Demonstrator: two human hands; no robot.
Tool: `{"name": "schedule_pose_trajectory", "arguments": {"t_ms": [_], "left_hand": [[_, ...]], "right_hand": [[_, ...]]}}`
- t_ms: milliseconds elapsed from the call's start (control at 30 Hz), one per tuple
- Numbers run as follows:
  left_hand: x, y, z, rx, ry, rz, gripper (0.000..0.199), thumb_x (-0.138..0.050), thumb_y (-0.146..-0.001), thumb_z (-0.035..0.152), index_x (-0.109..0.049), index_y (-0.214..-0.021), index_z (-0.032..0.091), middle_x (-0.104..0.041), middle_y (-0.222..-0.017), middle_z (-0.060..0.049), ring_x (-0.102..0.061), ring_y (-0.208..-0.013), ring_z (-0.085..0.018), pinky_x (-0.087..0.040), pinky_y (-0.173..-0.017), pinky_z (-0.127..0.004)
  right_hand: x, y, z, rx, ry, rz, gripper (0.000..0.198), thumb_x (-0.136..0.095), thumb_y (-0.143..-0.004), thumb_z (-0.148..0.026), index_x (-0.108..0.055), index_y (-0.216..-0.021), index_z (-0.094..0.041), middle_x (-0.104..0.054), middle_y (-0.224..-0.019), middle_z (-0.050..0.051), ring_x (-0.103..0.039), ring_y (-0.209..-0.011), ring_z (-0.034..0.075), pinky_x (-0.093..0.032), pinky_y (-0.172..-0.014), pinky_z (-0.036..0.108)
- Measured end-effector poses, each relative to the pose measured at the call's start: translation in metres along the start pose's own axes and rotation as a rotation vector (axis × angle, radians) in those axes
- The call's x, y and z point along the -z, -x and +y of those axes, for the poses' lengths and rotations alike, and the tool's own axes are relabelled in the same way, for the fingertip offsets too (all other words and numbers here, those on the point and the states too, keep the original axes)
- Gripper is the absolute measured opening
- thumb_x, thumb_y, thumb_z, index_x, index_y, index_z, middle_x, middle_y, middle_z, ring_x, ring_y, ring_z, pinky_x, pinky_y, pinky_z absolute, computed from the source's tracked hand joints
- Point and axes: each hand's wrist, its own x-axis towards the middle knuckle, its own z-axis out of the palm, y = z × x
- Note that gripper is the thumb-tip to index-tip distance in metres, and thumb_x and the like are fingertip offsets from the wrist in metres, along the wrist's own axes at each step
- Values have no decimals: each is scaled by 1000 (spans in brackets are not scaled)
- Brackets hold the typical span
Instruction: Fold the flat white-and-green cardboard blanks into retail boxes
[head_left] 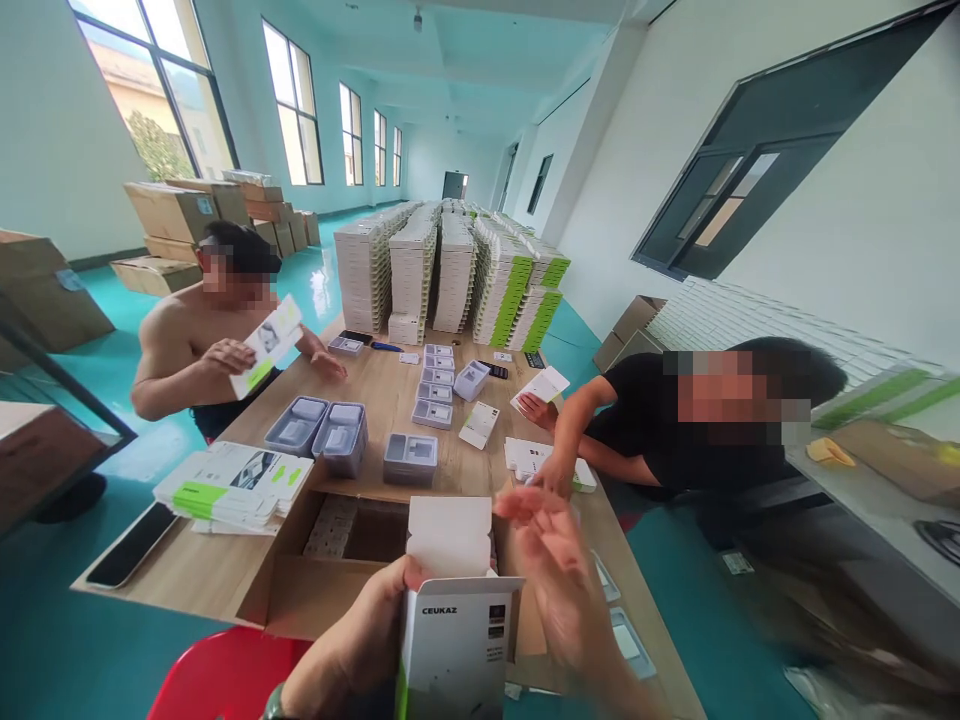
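My left hand grips a white printed carton by its left side, with the thumb near the top. The carton stands upright close to me, and its top flap is folded back, away from me. To its right, my right hand is raised with fingers stretched out, slightly smeared by motion, holding nothing. Beyond the carton sits an open cardboard box with small white boxes inside. How much the carton holds is hidden from me.
Flattened cartons and a phone lie at the left. Plastic trays stand mid-table. Stacked cartons fill the far end. A co-worker at left holds a carton; another at right reaches over cartons. A red stool is below.
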Motion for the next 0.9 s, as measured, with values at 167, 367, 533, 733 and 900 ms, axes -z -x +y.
{"name": "schedule_pose_trajectory", "arguments": {"t_ms": [167,367,533,733,900], "left_hand": [[-1,-7,1,-28,-123,59,28,-72,-52,42,-63,-57,15,-61,-51,0,-46,-50,-13,-34,-56,-27],[15,-17,14,-202,-241,49,24,-85,-60,29,-68,-67,14,-61,-58,4,-46,-59,-11,-31,-60,-26],[25,-16,19,-188,-295,-5,21,-85,-65,30,-73,-72,14,-66,-66,2,-50,-65,-13,-35,-66,-27],[32,-14,20,-168,-342,-109,44,-81,-67,55,-74,-77,13,-67,-71,-2,-52,-70,-17,-40,-69,-30],[35,-5,29,-143,-467,12,54,-84,-68,57,-75,-103,16,-71,-81,-2,-58,-82,-20,-43,-76,-31]], "right_hand": [[-8,-15,-3,-341,-84,-321,48,-65,-93,-60,-74,-122,-23,-79,-105,11,-73,-83,22,-60,-70,34],[-4,-8,2,-100,118,-268,27,-63,-100,-41,-78,-120,-32,-75,-129,7,-70,-120,24,-59,-100,41],[2,-5,3,63,134,-359,31,-60,-98,-17,-79,-114,-34,-77,-126,4,-73,-115,21,-62,-99,42],[10,-8,-14,0,270,-495,39,-52,-96,-13,-79,-117,-31,-73,-133,7,-70,-122,24,-58,-104,46],[21,-6,-23,-278,30,-642,47,-54,-90,-26,-68,-135,-30,-61,-147,7,-61,-130,28,-49,-108,48]]}}
